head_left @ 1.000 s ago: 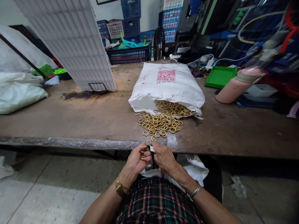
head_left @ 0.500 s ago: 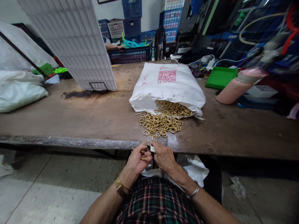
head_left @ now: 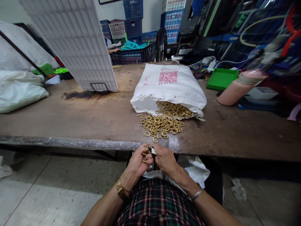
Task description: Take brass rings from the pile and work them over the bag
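Observation:
My left hand (head_left: 136,164) is closed around several brass-coloured rings (head_left: 144,160) just off the table's front edge. My right hand (head_left: 166,159) is closed on a small tool (head_left: 153,151) with a pale part and a black part. The black part points at a ring in my left fingertips; I cannot tell what kind of tool it is. Just beyond my hands lies a loose pile of brass-coloured rings (head_left: 162,125). It spills from the open mouth of a white woven sack (head_left: 150,89) with red print, lying on its side.
On the brown table (head_left: 103,116) a white ribbed panel (head_left: 77,44) stands left in a wire holder. A pink bottle (head_left: 231,91) and a green tray (head_left: 222,78) are at right. Behind are a fan (head_left: 161,44), crates (head_left: 134,26) and another person's hand (head_left: 114,50).
My hands keep almost the same place and grip. At the back, the other person's hand and the dark crate with turquoise pieces have shifted slightly.

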The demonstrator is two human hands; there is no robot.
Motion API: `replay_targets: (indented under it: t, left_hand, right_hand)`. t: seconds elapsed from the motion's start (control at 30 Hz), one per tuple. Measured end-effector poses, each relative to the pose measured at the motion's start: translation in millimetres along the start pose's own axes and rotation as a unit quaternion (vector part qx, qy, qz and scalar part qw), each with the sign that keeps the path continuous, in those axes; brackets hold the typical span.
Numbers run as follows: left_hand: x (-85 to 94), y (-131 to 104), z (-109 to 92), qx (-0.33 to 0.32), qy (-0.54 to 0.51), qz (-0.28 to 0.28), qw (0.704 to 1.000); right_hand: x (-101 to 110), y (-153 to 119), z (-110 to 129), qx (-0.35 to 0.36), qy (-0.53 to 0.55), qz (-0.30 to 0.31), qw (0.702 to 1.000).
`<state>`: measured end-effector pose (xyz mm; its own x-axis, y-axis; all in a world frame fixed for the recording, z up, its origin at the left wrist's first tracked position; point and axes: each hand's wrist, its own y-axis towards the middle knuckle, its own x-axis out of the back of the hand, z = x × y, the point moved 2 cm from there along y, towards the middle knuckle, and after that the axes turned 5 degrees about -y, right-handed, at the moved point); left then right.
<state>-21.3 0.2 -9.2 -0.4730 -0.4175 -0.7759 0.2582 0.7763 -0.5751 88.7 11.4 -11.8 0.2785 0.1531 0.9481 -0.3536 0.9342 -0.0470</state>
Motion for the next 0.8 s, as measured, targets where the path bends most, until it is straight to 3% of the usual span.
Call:
replay_targets:
  t: [0.23, 0.37, 0.43, 0.5, 0.6, 0.7, 0.8]
  left_hand:
    - [1.8, -7.3, 3.9, 0.004, 0.044, 0.037, 0.998]
    - [-4.0, -29.3, 15.6, 0.087, 0.109, 0.123, 0.983]
    - [-0.5, -34.2, 22.4, 0.142, 0.143, 0.135, 0.970]
    - [9.7, -29.4, 26.9, 0.168, 0.167, 0.073, 0.969]
    - [28.9, -11.4, 30.7, 0.183, 0.157, -0.070, 0.968]
    - [38.6, 5.9, 34.6, 0.191, 0.109, -0.099, 0.971]
    - [42.2, 17.7, 37.3, 0.153, 0.079, -0.109, 0.979]
  right_hand:
    - [4.9, 2.1, 2.1, -0.037, -0.040, 0.039, 0.998]
    - [11.4, 7.1, -12.9, -0.096, -0.066, 0.009, 0.993]
    - [13.1, 8.9, -21.0, -0.106, -0.069, -0.020, 0.992]
    - [12.8, 10.2, -26.2, -0.107, -0.065, -0.047, 0.991]
    - [10.7, 12.1, -26.7, -0.105, -0.055, -0.081, 0.990]
    - [8.7, 15.2, -20.8, -0.100, -0.060, -0.099, 0.988]
    - [6.0, 18.7, -14.3, -0.102, -0.083, -0.090, 0.987]
